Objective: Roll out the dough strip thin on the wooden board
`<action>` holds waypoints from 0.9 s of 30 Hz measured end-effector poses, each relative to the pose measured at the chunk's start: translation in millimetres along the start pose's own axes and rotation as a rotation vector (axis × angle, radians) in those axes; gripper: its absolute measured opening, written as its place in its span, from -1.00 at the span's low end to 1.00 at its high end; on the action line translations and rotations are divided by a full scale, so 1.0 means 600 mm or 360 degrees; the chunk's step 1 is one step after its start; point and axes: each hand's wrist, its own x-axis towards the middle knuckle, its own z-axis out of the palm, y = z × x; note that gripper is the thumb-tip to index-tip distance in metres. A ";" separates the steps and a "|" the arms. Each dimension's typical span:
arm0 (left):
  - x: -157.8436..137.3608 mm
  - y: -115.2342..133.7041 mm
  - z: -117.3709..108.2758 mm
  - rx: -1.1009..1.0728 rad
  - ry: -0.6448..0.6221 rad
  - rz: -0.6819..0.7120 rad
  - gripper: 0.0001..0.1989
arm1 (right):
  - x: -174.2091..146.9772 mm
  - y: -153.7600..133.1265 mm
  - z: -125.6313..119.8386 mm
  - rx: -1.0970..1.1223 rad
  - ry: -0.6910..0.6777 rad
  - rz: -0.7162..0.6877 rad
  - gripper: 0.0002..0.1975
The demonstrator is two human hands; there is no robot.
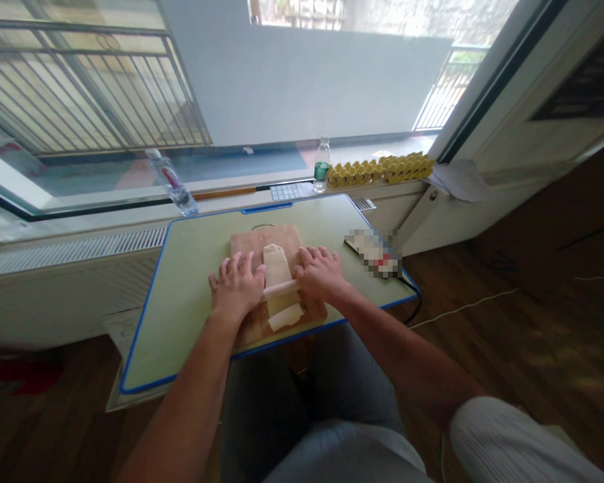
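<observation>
Rolling pin (282,289) laid across dough strip (277,264) on wooden board (244,245), its ends covered by left hand (239,285) and right hand (319,272), fingers held open; board set close to near edge of table (181,288), wider margin seen leftward

A green-labelled bottle (322,170) stands beside a bumpy yellow object (382,170) on the windowsill (121,218).
</observation>
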 end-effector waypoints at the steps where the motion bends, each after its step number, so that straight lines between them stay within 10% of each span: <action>1: -0.008 0.000 0.001 0.0017 0.0015 0.0027 -0.33 | -0.010 -0.001 0.003 -0.0013 0.0027 -0.0003 -0.39; 11: 0.055 0.001 -0.004 0.0036 -0.0058 0.0036 -0.34 | 0.062 -0.007 -0.013 0.0091 -0.0112 0.0014 -0.38; 19: -0.018 -0.001 0.001 0.0070 0.0160 0.0234 -0.37 | -0.039 -0.009 0.010 -0.0007 0.0067 0.0002 -0.35; 27: 0.068 0.010 -0.009 0.0012 -0.0002 0.0090 -0.37 | 0.060 -0.012 -0.011 0.0103 -0.0055 0.0072 -0.33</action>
